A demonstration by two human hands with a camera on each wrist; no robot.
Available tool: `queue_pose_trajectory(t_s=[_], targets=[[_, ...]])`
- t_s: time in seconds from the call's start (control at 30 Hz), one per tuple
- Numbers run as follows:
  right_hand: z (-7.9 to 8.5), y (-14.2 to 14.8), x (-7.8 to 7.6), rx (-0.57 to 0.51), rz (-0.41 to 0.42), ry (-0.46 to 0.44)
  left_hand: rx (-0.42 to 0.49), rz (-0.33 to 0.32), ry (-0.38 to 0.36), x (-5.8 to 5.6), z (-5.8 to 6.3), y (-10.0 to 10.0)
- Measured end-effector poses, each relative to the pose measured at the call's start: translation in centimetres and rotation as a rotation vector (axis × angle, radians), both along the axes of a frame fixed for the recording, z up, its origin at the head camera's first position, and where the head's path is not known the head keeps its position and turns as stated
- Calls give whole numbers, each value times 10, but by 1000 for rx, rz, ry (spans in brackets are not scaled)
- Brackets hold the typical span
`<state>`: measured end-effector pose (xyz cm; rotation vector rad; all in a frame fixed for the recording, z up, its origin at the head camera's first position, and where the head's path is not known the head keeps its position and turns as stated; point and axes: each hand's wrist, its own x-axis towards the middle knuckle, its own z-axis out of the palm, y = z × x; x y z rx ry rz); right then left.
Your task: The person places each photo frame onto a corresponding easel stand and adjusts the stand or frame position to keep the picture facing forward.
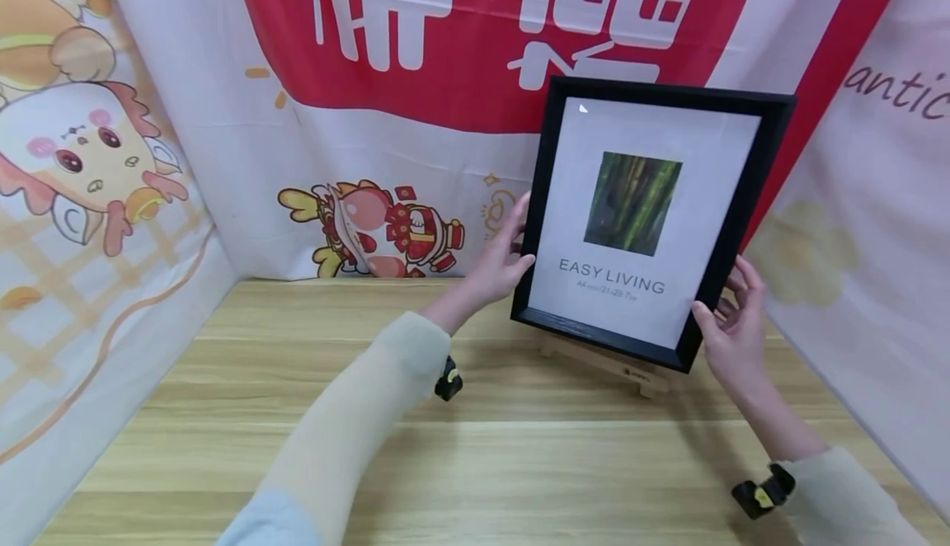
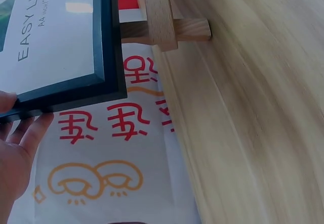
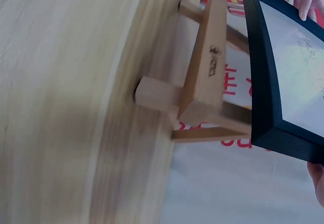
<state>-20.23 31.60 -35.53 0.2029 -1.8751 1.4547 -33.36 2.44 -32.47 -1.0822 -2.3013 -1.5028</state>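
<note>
A black picture frame [image 1: 646,216] with a green bamboo picture and the words EASY LIVING is held upright, tilted slightly, at the back right. My left hand [image 1: 496,265] grips its left side, thumb on the front and fingers behind, as the left wrist view also shows for this hand [image 2: 17,163]. On the opposite side, my right hand [image 1: 735,336] holds the lower right edge between thumb and fingers. Below and behind the frame stands a small wooden easel [image 1: 609,360]. In the right wrist view, a gap separates the frame's bottom edge [image 3: 263,82] from the easel's ledge [image 3: 206,64].
The easel's feet [image 3: 154,93] stand on a wood-grain table [image 1: 475,463]. Behind it hangs a red and white printed cloth [image 1: 416,134]. Cartoon-printed cloth [image 1: 82,224] closes the left side, and a pale cloth [image 1: 861,315] the right.
</note>
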Motion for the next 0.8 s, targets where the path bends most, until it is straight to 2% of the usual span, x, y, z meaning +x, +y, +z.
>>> queue_pose_trajectory(t_s=[0.27, 0.37, 0.53, 0.8], targets=[[-10, 11, 1, -10, -24, -40, 10, 46, -22, -4, -12, 21], [-14, 13, 1, -6, -42, -53, -6, 66, -8, -4, -17, 25], [-22, 18, 0, 19, -73, -67, -24, 69, -22, -5, -23, 31], [-27, 21, -1, 5, -56, -75, -55, 85, -35, -6, -27, 34]])
